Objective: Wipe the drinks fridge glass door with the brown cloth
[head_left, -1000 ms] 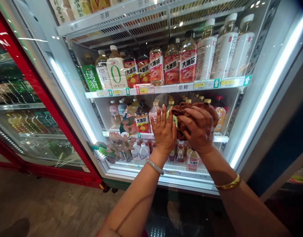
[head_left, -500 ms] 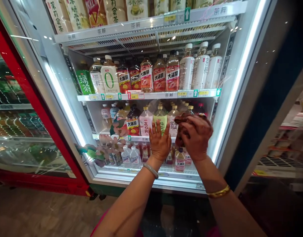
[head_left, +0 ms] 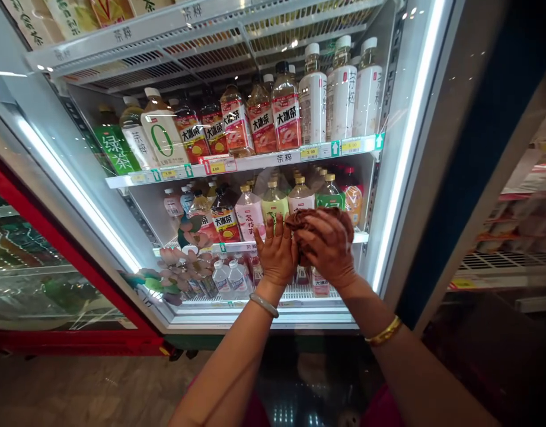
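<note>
My right hand [head_left: 328, 246] is closed around a crumpled brown cloth [head_left: 306, 220], pressed toward the glass door of a lit drinks fridge. Beside it, my left hand [head_left: 277, 252] lies flat with its fingers spread, seemingly resting on the same glass. The two hands almost touch. Through the glass, right behind them, stand a pink-labelled bottle [head_left: 249, 213], a yellow-green bottle [head_left: 275, 204] and a green-labelled bottle [head_left: 330, 194]. My hands and the cloth cover parts of that row. A flower decal [head_left: 177, 267] shows on the glass to the left.
Inside the fridge, a middle shelf [head_left: 264, 161] carries several tea bottles, with price tags along its edge. Another fridge with a red frame [head_left: 99, 343] stands at the left. A dark frame edge [head_left: 441, 196] runs down the right, beside shelves of packaged goods.
My right hand with the cloth has moved left, close to my left hand, uncovering the green-labelled bottle. My left hand stays spread. The view has shifted and tilted.
</note>
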Demonstrator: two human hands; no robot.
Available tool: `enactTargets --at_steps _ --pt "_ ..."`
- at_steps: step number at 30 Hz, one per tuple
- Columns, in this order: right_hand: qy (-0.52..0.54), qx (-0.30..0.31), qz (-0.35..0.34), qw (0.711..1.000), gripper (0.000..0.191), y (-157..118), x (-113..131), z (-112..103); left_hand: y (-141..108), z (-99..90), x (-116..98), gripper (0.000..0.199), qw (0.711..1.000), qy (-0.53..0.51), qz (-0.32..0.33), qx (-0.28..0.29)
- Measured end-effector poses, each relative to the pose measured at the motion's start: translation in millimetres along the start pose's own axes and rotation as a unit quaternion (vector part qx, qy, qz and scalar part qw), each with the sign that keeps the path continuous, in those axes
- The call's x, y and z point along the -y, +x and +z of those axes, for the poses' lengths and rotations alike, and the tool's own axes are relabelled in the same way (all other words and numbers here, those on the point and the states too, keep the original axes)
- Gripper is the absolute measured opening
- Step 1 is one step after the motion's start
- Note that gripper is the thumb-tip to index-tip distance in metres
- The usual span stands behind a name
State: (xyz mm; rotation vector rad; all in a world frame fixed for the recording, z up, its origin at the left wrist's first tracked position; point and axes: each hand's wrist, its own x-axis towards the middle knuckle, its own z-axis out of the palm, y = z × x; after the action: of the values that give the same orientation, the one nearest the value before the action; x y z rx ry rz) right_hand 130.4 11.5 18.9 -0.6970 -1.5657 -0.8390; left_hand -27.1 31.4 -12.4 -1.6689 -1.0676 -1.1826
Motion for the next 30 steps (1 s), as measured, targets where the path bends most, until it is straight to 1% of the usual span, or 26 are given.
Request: enactTargets --at_steps 1,2,3,4,5,6,7,9,10,12,13,15,16,17,19,20,22,24,27,28,30 --pt "0.002 0.0 0.022 1.0 0.025 6 -12 -6 0 -0.7 -1 0.069 1.0 0.0 -0.006 0.007" --pt "-0.002 -0.023 0.062 0.998 0.025 11 -25 -12 -1 -1.4 -2 0.07 1.0 -0.001 -0.011 0.015" --pt "-0.015 -0.064 0.12 0.991 0.029 15 -38 -17 -2 -2.1 -2 0.071 1.0 -0.004 -0.013 0.022" --pt "-0.031 -0.099 0.164 0.981 0.032 17 -48 -20 -2 -2.7 -3 0.072 0.999 -0.008 -0.013 0.028" --pt "-0.05 -0.122 0.186 0.974 0.035 16 -54 -21 -3 -3.1 -4 0.073 0.999 -0.012 -0.013 0.03" --pt "-0.066 -0.133 0.195 0.969 0.037 13 -56 -20 -4 -3.3 -5 0.073 0.999 -0.016 -0.014 0.032" --pt "-0.076 -0.131 0.187 0.971 0.038 7 -53 -18 -6 -3.2 -6 0.072 0.999 -0.018 -0.016 0.033" --pt "-0.079 -0.102 0.153 0.98 0.039 -8 -35 -11 -8 -2.4 -9 0.068 0.999 -0.021 -0.032 0.039" --pt "-0.071 -0.082 0.133 0.985 0.038 -15 -23 -7 -10 -1.6 -12 0.066 0.998 -0.023 -0.046 0.045" --pt "-0.045 -0.021 0.075 0.996 0.036 -25 -4 -2 -14 0.5 -18 0.062 0.995 -0.032 -0.078 0.061" --pt "-0.03 0.013 0.039 0.999 0.036 -26 0 -2 -17 1.5 -22 0.061 0.993 -0.038 -0.092 0.067" --pt "-0.011 0.053 -0.017 0.998 0.033 -23 -3 -7 -22 3.2 -30 0.061 0.99 -0.042 -0.109 0.08" --pt "-0.014 0.055 -0.021 0.998 0.032 -20 -11 -10 -25 3.8 -34 0.062 0.99 -0.039 -0.107 0.085" --pt "-0.026 0.046 -0.004 0.999 0.031 -16 -20 -14 -28 4.2 -37 0.063 0.991 -0.035 -0.095 0.09" --pt "-0.063 0.029 0.068 0.995 0.033 -10 -36 -19 -33 4.8 -43 0.064 0.992 -0.033 -0.051 0.107" --pt "-0.078 0.021 0.1 0.992 0.034 -9 -41 -19 -35 5.3 -45 0.065 0.992 -0.036 -0.028 0.115" --pt "-0.095 0.01 0.135 0.986 0.036 -14 -39 -16 -38 6.8 -47 0.066 0.991 -0.046 -0.008 0.127" --pt "-0.099 0.007 0.134 0.986 0.035 -24 -25 -9 -40 9.1 -47 0.065 0.99 -0.055 -0.017 0.129" --pt "-0.082 0.023 0.114 0.99 0.031 -37 -7 0 -41 12.2 -47 0.062 0.989 -0.075 -0.028 0.121" --pt "-0.074 0.036 0.101 0.991 0.03 -39 -6 -1 -41 12.6 -47 0.061 0.989 -0.079 -0.028 0.122" --pt "-0.067 0.08 0.07 0.992 0.029 -36 -17 -8 -40 11.7 -48 0.062 0.988 -0.078 -0.028 0.129"
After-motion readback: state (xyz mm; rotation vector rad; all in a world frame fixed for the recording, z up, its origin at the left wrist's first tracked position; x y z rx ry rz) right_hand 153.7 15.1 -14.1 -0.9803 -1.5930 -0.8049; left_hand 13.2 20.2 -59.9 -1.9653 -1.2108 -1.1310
